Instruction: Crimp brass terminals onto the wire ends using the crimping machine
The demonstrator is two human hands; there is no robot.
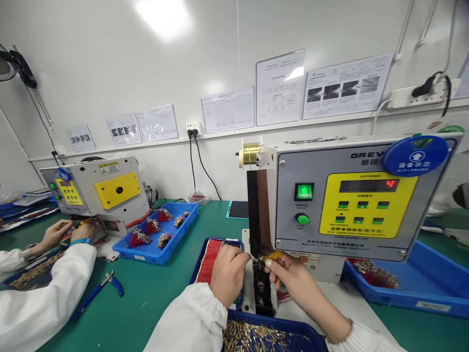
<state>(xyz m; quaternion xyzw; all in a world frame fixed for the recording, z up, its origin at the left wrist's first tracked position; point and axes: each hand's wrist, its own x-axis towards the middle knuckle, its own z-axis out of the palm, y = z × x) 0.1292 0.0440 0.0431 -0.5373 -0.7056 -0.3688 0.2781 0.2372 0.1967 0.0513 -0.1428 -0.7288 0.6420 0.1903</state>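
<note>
The person's left hand (229, 274) is curling its fingers (244, 259) closed at 9 o'clock from a small metal piece (259, 264), which is sitting at the dark head of a bench machine (330, 205), while the right hand (298, 288) is pinching that piece from 3 o'clock. Brass terminals (256, 337) are filling a blue tray (278, 320) at 6 o'clock, and red wires (208, 261) are lying in a navy tray (220, 242) at 10 o'clock.

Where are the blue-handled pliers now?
In the head view, the blue-handled pliers lie on the green workbench, right of the co-worker's white sleeve and below the blue tray.
</note>
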